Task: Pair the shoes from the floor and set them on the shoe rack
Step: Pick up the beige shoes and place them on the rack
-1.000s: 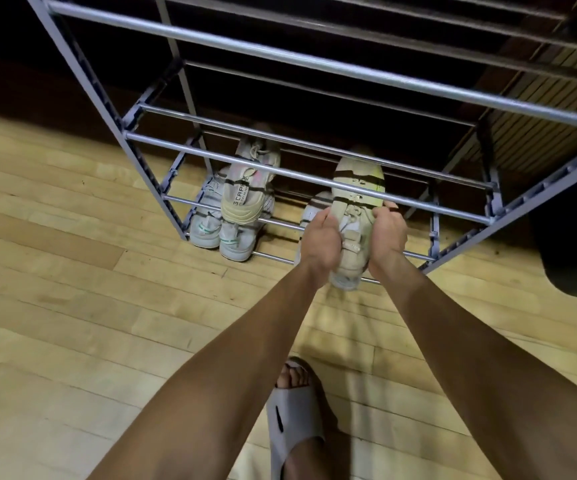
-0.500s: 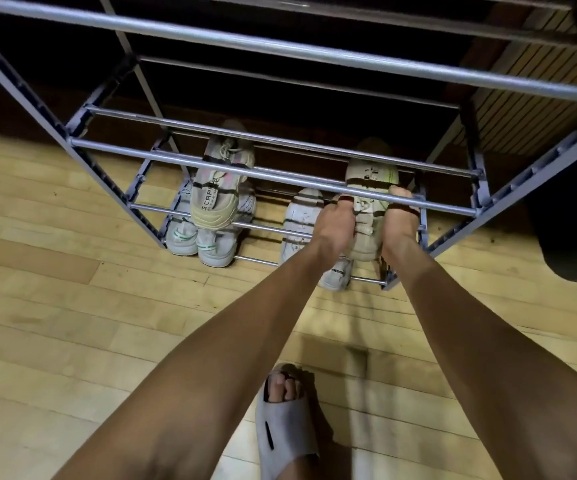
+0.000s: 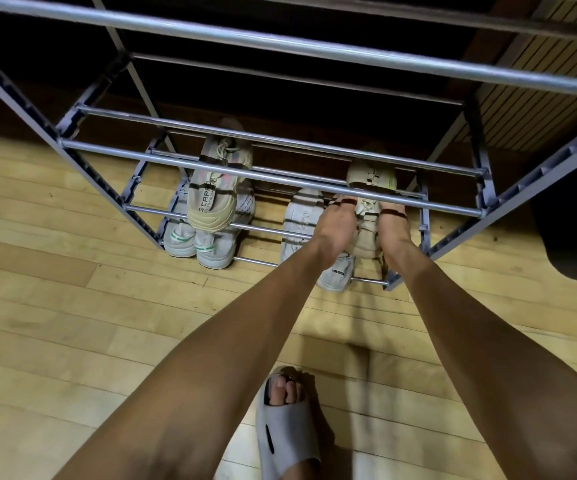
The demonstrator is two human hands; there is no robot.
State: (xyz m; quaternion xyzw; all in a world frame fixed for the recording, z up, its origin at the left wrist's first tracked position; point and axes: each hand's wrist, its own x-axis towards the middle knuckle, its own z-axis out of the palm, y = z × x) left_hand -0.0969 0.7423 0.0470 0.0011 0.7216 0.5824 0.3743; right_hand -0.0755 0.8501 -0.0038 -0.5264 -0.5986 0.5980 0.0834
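Head view, left hand (image 3: 336, 226) and right hand (image 3: 393, 227) clasping beige shoe (image 3: 370, 188), toe pointing away into rack (image 3: 453, 209)

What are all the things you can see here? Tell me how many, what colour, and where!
Shoe rack: one, grey metal bars, standing on the floor.
Beige shoe: one, held between both hands over the second tier, right side.
Tan shoes: one pair as far as shows, beige with printed lettering, second tier, left side.
White shoes with green marks: two, bottom tier, left.
White shoes: two, bottom tier, right, partly hidden by the arms.
Floor: one, light wooden boards.
Dark object: one, black, far right; cannot tell what.
Slipper: one, grey, on the person's foot.
Left hand: one, gripping the beige shoe.
Right hand: one, gripping the same shoe.
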